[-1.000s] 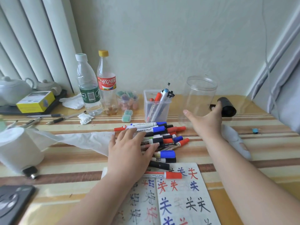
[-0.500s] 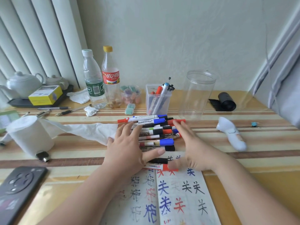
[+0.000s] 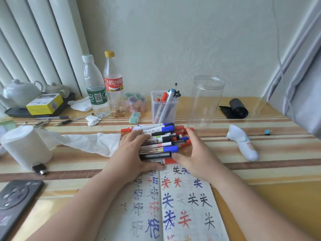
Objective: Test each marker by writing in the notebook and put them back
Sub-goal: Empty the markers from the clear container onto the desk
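Both hands flat and spread, gripping nothing. My left hand [image 3: 131, 153] lies over the barrel ends of the marker pile [image 3: 160, 142] and my right hand [image 3: 196, 157] presses straight fingers against the capped ends, so the pile is squeezed between them on the worktop [image 3: 271, 173], just beyond the open notebook [image 3: 189, 207]. The tall clear jar [image 3: 206, 100] stands empty just behind the pile. Risks: the round barrels are only pinched from the sides, so uneven pressure could let the middle ones buckle up or roll out. The jar looks light, and a nudge from my right hand or a lifted bundle could tip it. Legible: "WHITEBOARD" on one barrel in the pile and on a marker in the small tub [image 3: 164, 110]. The cola bottle [image 3: 113, 84] has a red label in Chinese script. Notebook pages carry repeated characters in black, blue and red.
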{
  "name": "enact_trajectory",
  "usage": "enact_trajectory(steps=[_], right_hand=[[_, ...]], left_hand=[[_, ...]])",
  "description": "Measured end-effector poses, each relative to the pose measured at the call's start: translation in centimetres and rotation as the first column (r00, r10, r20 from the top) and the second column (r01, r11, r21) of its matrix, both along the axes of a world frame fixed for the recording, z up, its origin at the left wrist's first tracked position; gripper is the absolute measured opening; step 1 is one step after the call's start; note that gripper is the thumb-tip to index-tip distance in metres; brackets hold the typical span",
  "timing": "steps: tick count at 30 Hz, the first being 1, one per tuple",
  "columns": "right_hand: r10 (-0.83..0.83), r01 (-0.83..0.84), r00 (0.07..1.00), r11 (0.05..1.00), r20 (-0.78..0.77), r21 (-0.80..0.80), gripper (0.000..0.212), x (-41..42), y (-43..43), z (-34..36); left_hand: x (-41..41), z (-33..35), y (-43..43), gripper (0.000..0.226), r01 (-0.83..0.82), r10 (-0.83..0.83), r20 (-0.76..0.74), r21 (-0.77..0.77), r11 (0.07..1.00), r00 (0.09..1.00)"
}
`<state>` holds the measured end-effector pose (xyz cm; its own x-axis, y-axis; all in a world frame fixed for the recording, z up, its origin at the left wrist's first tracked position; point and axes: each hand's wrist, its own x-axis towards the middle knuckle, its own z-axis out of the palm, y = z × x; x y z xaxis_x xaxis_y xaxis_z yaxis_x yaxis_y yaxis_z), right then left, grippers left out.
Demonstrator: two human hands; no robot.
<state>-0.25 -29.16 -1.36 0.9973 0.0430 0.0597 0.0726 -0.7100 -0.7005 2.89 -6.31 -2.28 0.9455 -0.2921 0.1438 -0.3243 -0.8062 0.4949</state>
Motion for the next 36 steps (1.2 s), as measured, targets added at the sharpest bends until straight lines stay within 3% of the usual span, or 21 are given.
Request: enact_trajectory(steps=[5,10,17,20,27,30,32,36], right_hand=[[0.067,-0.067,0.998,0.998,-0.022,-0.003,0.1,-0.4,2.1,-0.6],[0.03,-0.031,0.999,0.998,0.032,0.051,0.099,0.0,0.8,-0.6],[-0.025,0.032,0.995,0.996,-0.093,0.078,0.137,2.1,-0.7,-0.2],[-0.044,0.059,0.992,0.99,-0.116,0.125,0.141,3.5,-0.6,0.3],[-0.213,0.193,0.977,0.928,0.027,0.32,0.098,4.8,0.4,-0.8],[-0.16,0.139,0.987,0.907,0.021,0.398,0.078,4.7,1.1,-1.0],[-0.082,0.076,0.997,0.936,0.002,0.344,0.057,4.6,1.6,-1.1],[-0.023,0.013,0.999,0.943,0.025,0.332,0.07,4.7,1.9,-1.8]], left_hand=[[-0.1,-0.4,-1.8,0.091,0.014,-0.026,0.128,0.096,0.995,0.991],[-0.1,-0.2,-0.9,0.132,-0.128,0.116,0.1,0.131,0.983,0.988],[0.0,-0.2,0.8,0.145,-0.181,0.177,-0.046,-0.101,0.978,0.983],[0.3,-0.1,0.7,0.145,-0.157,0.148,-0.073,-0.143,0.977,0.986],[1.4,0.3,0.6,0.14,-0.131,0.115,-0.138,-0.114,0.985,0.984],[1.8,0.2,0.5,0.132,-0.133,0.113,-0.14,-0.141,0.981,0.984],[1.8,0.0,0.4,0.131,-0.138,0.115,-0.143,-0.161,0.977,0.983],[1.4,0.0,-0.1,0.129,-0.125,0.109,-0.123,-0.128,0.984,0.986]])
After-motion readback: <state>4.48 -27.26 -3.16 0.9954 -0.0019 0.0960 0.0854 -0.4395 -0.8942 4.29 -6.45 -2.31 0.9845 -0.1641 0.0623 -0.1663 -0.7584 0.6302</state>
